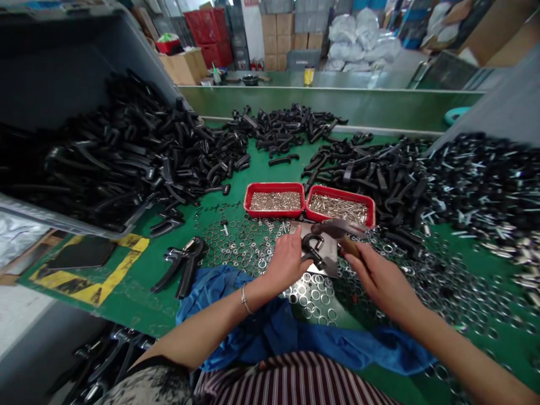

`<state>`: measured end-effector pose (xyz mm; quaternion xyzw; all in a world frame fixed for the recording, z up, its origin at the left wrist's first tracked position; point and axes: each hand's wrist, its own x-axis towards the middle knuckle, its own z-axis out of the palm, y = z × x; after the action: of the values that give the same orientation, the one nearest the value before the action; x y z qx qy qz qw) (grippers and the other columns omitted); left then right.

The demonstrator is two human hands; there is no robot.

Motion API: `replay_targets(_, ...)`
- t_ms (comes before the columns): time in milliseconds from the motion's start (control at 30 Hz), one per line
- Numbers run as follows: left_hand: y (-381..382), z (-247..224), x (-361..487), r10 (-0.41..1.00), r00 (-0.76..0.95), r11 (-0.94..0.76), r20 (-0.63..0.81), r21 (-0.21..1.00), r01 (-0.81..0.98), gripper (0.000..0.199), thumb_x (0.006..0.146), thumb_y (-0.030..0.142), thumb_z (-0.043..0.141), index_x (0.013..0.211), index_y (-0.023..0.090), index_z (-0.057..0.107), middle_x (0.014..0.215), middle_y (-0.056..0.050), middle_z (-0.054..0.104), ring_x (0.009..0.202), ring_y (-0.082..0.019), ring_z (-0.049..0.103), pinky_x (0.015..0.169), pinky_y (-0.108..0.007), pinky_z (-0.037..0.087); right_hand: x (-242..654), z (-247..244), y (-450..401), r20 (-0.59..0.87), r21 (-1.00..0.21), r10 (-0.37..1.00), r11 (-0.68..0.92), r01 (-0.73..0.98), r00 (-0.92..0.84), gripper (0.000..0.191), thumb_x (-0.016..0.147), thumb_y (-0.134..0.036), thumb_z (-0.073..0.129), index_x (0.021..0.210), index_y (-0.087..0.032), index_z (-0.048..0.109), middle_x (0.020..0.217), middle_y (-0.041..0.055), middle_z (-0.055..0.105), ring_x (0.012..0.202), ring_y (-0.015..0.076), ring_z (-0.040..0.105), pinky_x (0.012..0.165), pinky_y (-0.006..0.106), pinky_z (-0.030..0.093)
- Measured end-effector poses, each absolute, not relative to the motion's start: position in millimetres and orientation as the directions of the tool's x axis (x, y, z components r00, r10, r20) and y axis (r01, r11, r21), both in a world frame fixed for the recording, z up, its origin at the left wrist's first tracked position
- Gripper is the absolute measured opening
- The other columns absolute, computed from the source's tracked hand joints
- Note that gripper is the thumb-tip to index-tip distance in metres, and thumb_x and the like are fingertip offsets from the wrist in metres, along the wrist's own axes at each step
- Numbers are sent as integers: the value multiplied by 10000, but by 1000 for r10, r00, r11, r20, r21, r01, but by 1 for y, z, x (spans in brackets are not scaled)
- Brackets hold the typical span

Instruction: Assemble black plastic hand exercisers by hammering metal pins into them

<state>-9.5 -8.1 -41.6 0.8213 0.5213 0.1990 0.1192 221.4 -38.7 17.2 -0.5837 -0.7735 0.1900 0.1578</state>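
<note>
My right hand [382, 278] is wrapped round the wooden handle of a hammer [351, 246], whose metal head is over the far side of a small metal plate [330, 264]. On that plate rests a black lever part [317, 260] with a shiny metal piece in it. My left hand [287, 259] grips this part from the left, its fingers closed against it. Metal rings [317, 298] lie scattered round the plate. Left of my left hand, a black two-armed part [188, 264] with a metal joint lies on the green table.
Two red trays [274, 214] of small metal pins stand just beyond the plate. Heaps of black levers [375, 169] lie behind and right; a grey bin [139, 34] on its side spills more from the left. Blue cloth [270, 332] covers the near edge. Black screws [472, 174] pile at right.
</note>
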Motion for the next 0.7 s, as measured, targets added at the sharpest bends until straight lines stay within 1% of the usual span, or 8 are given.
replay_targets(100, -7, -41, -8, 907, 375, -421, 192, 387, 820, 947, 835, 370, 663, 1511, 50, 82, 1292, -230, 520, 1160, -353, 499, 1015, -528, 365, 215, 8, -38, -88, -422, 937, 272, 865, -338, 263, 991, -395, 382, 1037, -219, 573, 892, 94, 704, 695, 244, 669, 605, 332, 458)
replay_targets(200, -7, -40, -8, 912, 365, -409, 185, 400, 820, 934, 844, 375, 643, 1520, 79, 70, 1271, -212, 538, 1142, -351, 506, 996, -525, 363, 220, -1, -41, -135, -586, 928, 207, 783, -346, 286, 996, -415, 369, 1064, -224, 571, 812, 67, 688, 679, 226, 652, 611, 329, 474)
replay_targets(300, -6, -41, -8, 913, 362, -407, 186, 411, 816, 939, 837, 383, 650, 1516, 64, 86, 1238, -200, 556, 1119, -345, 511, 991, -507, 365, 226, 2, -51, -87, -668, 972, 105, 737, -217, 318, 1000, -463, 365, 1124, -238, 552, 756, 35, 669, 649, 215, 640, 596, 318, 478)
replay_targets(367, -6, -42, -7, 914, 358, -405, 191, 409, 817, 950, 829, 385, 660, 1515, 57, 91, 1234, -199, 555, 1116, -340, 510, 995, -500, 363, 224, 7, -57, -39, -652, 987, 92, 752, -155, 319, 1000, -467, 371, 1155, -247, 541, 786, 36, 679, 662, 214, 648, 595, 310, 471)
replay_targets(433, -6, -44, -6, 913, 355, -407, 199, 406, 819, 963, 820, 382, 671, 1518, 65, 88, 1236, -195, 554, 1120, -337, 510, 1000, -500, 362, 218, 11, -56, -4, -591, 984, 141, 794, -178, 315, 997, -444, 379, 1183, -245, 537, 893, 64, 702, 716, 224, 666, 618, 317, 472)
replay_targets(533, -6, -47, -4, 914, 345, -403, 211, 409, 819, 965, 813, 368, 679, 1518, 65, 94, 1227, -193, 564, 1126, -338, 516, 997, -510, 370, 209, 8, -46, -46, -485, 963, 210, 849, -264, 259, 975, -403, 403, 1049, -220, 570, 904, 96, 697, 729, 243, 669, 612, 334, 463)
replay_targets(600, -5, -46, -4, 916, 344, -401, 208, 417, 816, 941, 811, 357, 678, 1512, 56, 126, 1224, -197, 573, 1132, -341, 524, 994, -520, 379, 208, 4, -43, -142, -568, 946, 165, 807, -293, 247, 972, -407, 400, 945, -219, 557, 780, 65, 669, 643, 219, 647, 558, 317, 451)
replay_targets(700, 0, -36, -9, 912, 357, -410, 200, 472, 781, 823, 807, 336, 678, 1475, 76, 272, 1228, -191, 595, 1137, -342, 544, 994, -533, 400, 218, -1, -52, -229, -801, 948, -55, 596, -221, 294, 982, -481, 370, 975, -232, 528, 701, 2, 634, 500, 163, 583, 465, 284, 438)
